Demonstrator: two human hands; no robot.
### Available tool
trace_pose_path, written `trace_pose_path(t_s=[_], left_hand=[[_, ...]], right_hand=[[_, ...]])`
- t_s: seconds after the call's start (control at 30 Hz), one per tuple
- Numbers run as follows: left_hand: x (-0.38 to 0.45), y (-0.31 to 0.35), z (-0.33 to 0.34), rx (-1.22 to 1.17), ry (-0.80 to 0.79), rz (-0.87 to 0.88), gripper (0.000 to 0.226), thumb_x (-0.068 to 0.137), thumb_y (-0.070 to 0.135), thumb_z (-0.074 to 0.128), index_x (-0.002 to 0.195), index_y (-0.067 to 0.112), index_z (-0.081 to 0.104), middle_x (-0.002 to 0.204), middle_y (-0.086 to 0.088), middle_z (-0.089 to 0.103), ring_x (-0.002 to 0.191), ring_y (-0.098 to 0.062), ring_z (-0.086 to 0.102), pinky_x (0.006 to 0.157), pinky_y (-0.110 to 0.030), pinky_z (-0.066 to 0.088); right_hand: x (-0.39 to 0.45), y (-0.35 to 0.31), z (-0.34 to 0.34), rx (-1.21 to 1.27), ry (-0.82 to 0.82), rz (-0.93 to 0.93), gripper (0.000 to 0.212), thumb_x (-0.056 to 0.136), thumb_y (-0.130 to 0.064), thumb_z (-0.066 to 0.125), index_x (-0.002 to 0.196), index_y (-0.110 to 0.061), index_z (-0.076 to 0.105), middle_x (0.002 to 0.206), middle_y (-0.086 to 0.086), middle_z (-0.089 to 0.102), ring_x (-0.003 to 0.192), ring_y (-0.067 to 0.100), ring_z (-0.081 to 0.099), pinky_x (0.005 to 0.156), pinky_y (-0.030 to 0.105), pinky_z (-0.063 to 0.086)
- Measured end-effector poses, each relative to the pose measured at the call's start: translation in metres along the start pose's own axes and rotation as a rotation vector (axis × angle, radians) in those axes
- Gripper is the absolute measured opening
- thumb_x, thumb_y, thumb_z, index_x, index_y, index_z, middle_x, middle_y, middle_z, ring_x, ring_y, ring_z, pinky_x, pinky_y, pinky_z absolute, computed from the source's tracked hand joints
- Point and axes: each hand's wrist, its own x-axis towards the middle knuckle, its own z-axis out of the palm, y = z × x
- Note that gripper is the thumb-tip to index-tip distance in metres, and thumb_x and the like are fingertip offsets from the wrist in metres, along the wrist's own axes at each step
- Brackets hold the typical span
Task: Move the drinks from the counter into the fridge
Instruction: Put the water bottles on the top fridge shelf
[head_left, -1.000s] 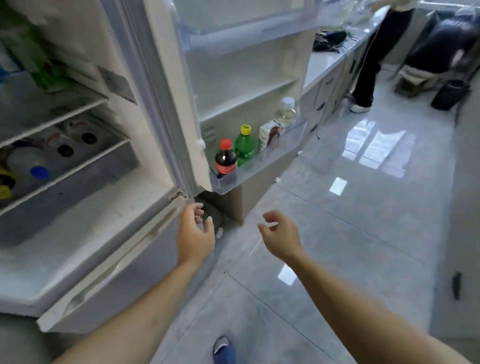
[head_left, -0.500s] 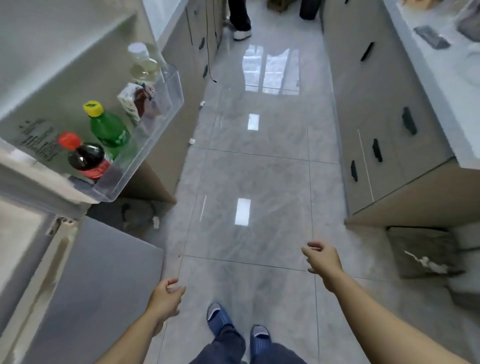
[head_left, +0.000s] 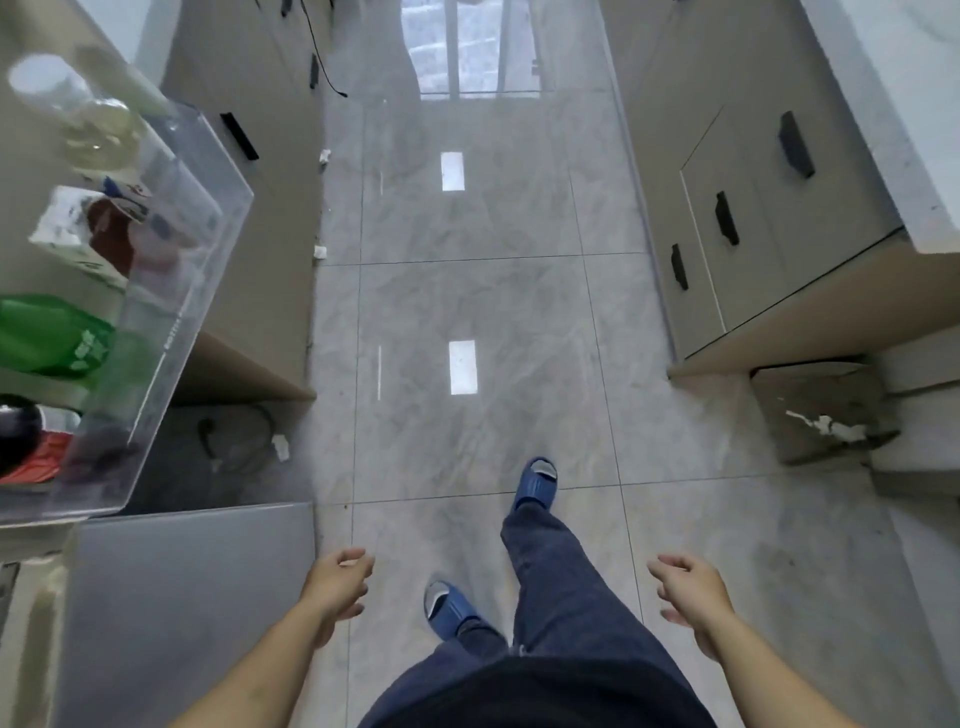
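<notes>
The open fridge door's clear shelf bin (head_left: 171, 291) fills the left edge. It holds a dark cola bottle with a red label (head_left: 26, 447), a green bottle (head_left: 47, 338), a small carton (head_left: 78, 234) and a clear bottle with pale liquid (head_left: 93, 124). My left hand (head_left: 337, 582) hangs low over the floor, fingers loosely curled, holding nothing. My right hand (head_left: 685, 587) hangs the same way on the right, also holding nothing. The white counter (head_left: 904, 119) shows only as an edge at the upper right; no drinks on it are in view.
A grey tiled aisle (head_left: 467, 312) runs ahead between beige cabinets on the left (head_left: 260, 218) and right (head_left: 753, 218). The grey lower fridge door (head_left: 182, 597) stands at the bottom left. My feet in blue slippers (head_left: 535, 483) step along the floor.
The view has swung away from the fridge interior and down to the aisle floor. Both hands dropped lower and stayed without anything in them. My right foot has stepped forward.
</notes>
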Motion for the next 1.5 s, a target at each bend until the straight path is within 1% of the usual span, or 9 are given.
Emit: trace_pose_path(t_s=[0.27, 0.33, 0.43, 0.53, 0.73, 1.0, 1.2, 1.37, 1.5], left_hand=[[0.026, 0.152, 0.034, -0.033, 0.069, 0.098, 0.018, 0.097, 0.019, 0.058, 0.114, 0.014, 0.056, 0.096, -0.004, 0.063, 0.081, -0.022, 0.06, 0.067, -0.032, 0.052], [0.028, 0.184, 0.04, -0.035, 0.102, 0.097, 0.017, 0.097, 0.019, 0.058, 0.114, 0.014, 0.057, 0.099, -0.006, 0.064, 0.083, -0.024, 0.06, 0.07, -0.033, 0.052], [0.035, 0.225, 0.05, -0.055, 0.145, 0.114, 0.018, 0.097, 0.019, 0.058, 0.114, 0.013, 0.057, 0.104, -0.009, 0.065, 0.084, -0.024, 0.06, 0.072, -0.035, 0.051], [0.042, 0.25, 0.056, -0.077, 0.175, 0.082, 0.018, 0.097, 0.019, 0.058, 0.114, 0.014, 0.057, 0.107, -0.011, 0.065, 0.086, -0.025, 0.061, 0.071, -0.034, 0.052], [0.072, 0.281, 0.055, -0.137, 0.212, -0.028, 0.022, 0.097, 0.019, 0.058, 0.117, 0.01, 0.057, 0.107, -0.015, 0.065, 0.085, -0.027, 0.058, 0.076, -0.038, 0.05], [0.141, 0.362, 0.035, -0.237, 0.213, -0.166, 0.024, 0.099, 0.022, 0.055, 0.118, 0.009, 0.058, 0.107, -0.012, 0.065, 0.092, -0.028, 0.061, 0.082, -0.042, 0.053], [0.181, 0.47, 0.006, -0.332, 0.206, -0.094, 0.016, 0.091, 0.018, 0.056, 0.106, 0.015, 0.064, 0.093, -0.007, 0.067, 0.079, -0.022, 0.06, 0.068, -0.031, 0.051], [0.2, 0.549, -0.019, -0.46, 0.235, -0.046, 0.015, 0.089, 0.02, 0.057, 0.104, 0.021, 0.063, 0.089, -0.003, 0.065, 0.073, -0.017, 0.059, 0.059, -0.026, 0.05], [0.211, 0.587, -0.032, -0.551, 0.27, -0.038, 0.018, 0.091, 0.022, 0.057, 0.109, 0.022, 0.06, 0.093, -0.003, 0.065, 0.076, -0.017, 0.06, 0.062, -0.027, 0.052]], right_hand=[[0.07, -0.068, -0.03, -0.035, -0.033, 0.117, 0.022, 0.094, -0.018, 0.064, 0.113, -0.007, 0.06, 0.089, 0.01, 0.062, 0.083, 0.027, 0.06, 0.078, 0.042, 0.053], [0.087, -0.109, -0.036, -0.059, -0.062, 0.086, 0.021, 0.094, -0.017, 0.063, 0.112, -0.007, 0.06, 0.09, 0.009, 0.062, 0.084, 0.026, 0.06, 0.08, 0.042, 0.053], [0.118, -0.189, -0.035, -0.081, -0.092, -0.013, 0.024, 0.094, -0.018, 0.062, 0.116, -0.011, 0.059, 0.108, 0.011, 0.063, 0.099, 0.029, 0.061, 0.081, 0.041, 0.053], [0.14, -0.275, -0.026, -0.09, -0.128, -0.118, 0.027, 0.093, -0.02, 0.063, 0.119, -0.012, 0.059, 0.114, 0.012, 0.061, 0.105, 0.03, 0.06, 0.076, 0.038, 0.053], [0.163, -0.426, 0.011, -0.106, -0.241, -0.288, 0.027, 0.089, -0.022, 0.066, 0.113, -0.012, 0.061, 0.101, 0.007, 0.062, 0.084, 0.023, 0.057, 0.065, 0.033, 0.05], [0.191, -0.569, 0.052, -0.239, -0.248, -0.359, 0.024, 0.088, -0.022, 0.066, 0.111, -0.013, 0.061, 0.095, 0.004, 0.061, 0.077, 0.021, 0.057, 0.061, 0.031, 0.049], [0.205, -0.649, 0.076, -0.427, -0.245, -0.385, 0.023, 0.09, -0.026, 0.066, 0.111, -0.016, 0.061, 0.098, 0.003, 0.066, 0.08, 0.021, 0.061, 0.062, 0.032, 0.049], [0.219, -0.717, 0.096, -0.567, -0.247, -0.399, 0.017, 0.089, -0.023, 0.067, 0.1, -0.01, 0.064, 0.075, 0.001, 0.059, 0.064, 0.021, 0.05, 0.057, 0.03, 0.042], [0.23, -0.772, 0.119, -0.692, -0.278, -0.396, 0.018, 0.09, -0.024, 0.067, 0.101, -0.009, 0.064, 0.072, 0.003, 0.054, 0.063, 0.021, 0.047, 0.056, 0.03, 0.041]])
